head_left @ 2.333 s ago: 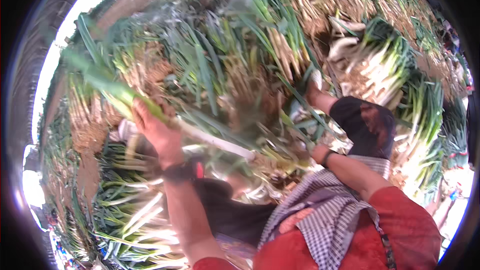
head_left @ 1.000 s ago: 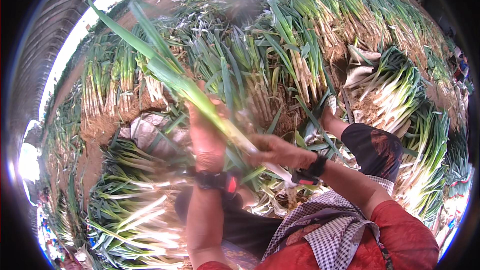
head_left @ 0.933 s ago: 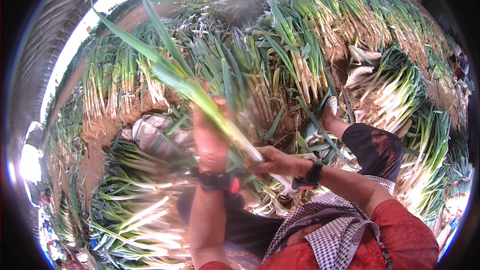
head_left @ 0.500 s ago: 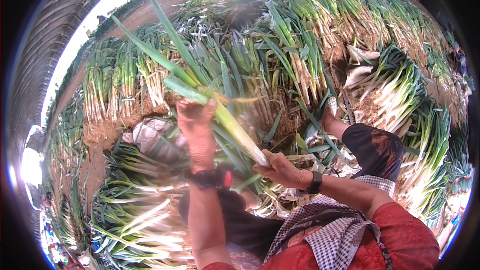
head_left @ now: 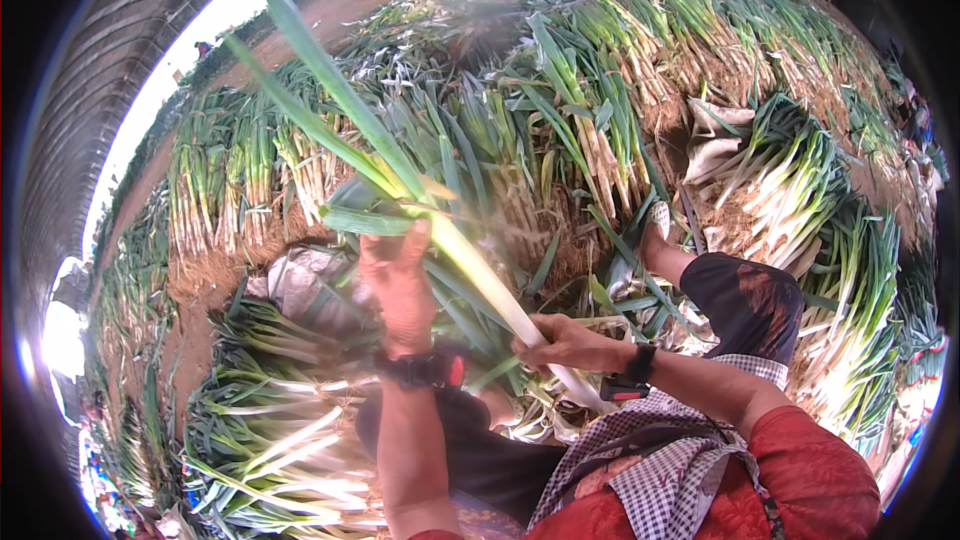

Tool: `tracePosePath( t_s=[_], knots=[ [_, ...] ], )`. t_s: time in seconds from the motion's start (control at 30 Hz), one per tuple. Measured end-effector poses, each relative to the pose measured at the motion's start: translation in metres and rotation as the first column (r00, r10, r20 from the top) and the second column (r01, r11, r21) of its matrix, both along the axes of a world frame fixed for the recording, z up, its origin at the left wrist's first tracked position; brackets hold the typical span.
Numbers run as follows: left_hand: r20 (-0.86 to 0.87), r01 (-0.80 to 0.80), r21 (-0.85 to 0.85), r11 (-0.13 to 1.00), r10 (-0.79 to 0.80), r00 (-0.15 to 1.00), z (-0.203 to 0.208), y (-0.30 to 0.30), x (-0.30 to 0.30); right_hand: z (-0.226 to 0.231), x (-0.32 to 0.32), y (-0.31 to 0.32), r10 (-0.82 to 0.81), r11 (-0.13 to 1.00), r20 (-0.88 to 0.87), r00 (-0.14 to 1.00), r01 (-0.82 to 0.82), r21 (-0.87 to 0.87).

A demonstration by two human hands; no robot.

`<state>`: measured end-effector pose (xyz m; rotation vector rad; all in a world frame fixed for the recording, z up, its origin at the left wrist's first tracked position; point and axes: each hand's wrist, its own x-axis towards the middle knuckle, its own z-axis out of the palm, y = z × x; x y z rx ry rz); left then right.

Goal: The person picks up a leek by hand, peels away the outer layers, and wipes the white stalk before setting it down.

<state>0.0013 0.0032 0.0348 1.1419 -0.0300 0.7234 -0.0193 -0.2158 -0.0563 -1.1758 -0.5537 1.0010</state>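
A large green onion point(head_left: 478, 270) slants across the middle, its green leaves pointing up and left and its white end down toward my lap. My right hand point(head_left: 570, 344) is closed round the white stalk, with the lower end sticking out below the fingers. Higher up, my left hand point(head_left: 400, 285) has its thumb and fingers closed at a green outer leaf point(head_left: 365, 221), which bends away from the stalk to the left. A yellowish strip of leaf hangs beside the fork. Part of my left fingers is hidden behind the thumb and leaf.
Peeled green onions lie in piles at lower left point(head_left: 290, 440) and right point(head_left: 800, 180). Unpeeled bundles with soil-covered roots point(head_left: 245, 180) stand ahead in rows. Pale sacking point(head_left: 310, 285) lies at left. Loose leaf scraps surround my foot point(head_left: 660, 230).
The green onion has slid down through my right hand, so more white stalk shows below it. The outer leaf at my left hand now bends farther away from the stalk.
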Motion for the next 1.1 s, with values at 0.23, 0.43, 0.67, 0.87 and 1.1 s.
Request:
tracePosePath(
  t_s=[0.23, 0.43, 0.67, 0.87, 1.1],
  knots=[
    [0.119, -0.433, 0.71, 0.555, 0.512, 0.851, -0.006, -0.017, 0.006, -0.017, -0.018, 0.0, -0.331, 0.911, 0.331, 0.883, 0.391, -0.131],
    [0.093, -0.267, 0.832, 0.487, 0.352, 0.932, -0.029, -0.019, 0.007, -0.005, -0.006, 0.001, -0.2, 0.934, 0.08, 0.976, 0.215, -0.287],
    [-0.127, -0.046, 0.562, 0.826, 0.142, 0.982, -0.049, -0.005, -0.004, -0.05, -0.001, -0.007, -0.256, 0.773, 0.869, 0.422, 0.63, -0.078],
    [-0.471, 0.283, 0.434, 0.855, -0.052, 0.88, -0.035, -0.067, -0.023, -0.017, 0.021, 0.007, 0.012, 0.944, 0.069, 0.998, 0.011, -0.33],
    [-0.695, 0.955, 0.188, 0.229, -0.656, 0.294, -0.016, -0.072, -0.039, -0.059, 0.035, 0.019, -0.114, 0.992, -0.257, 0.96, 0.123, 0.018]
  ],
)
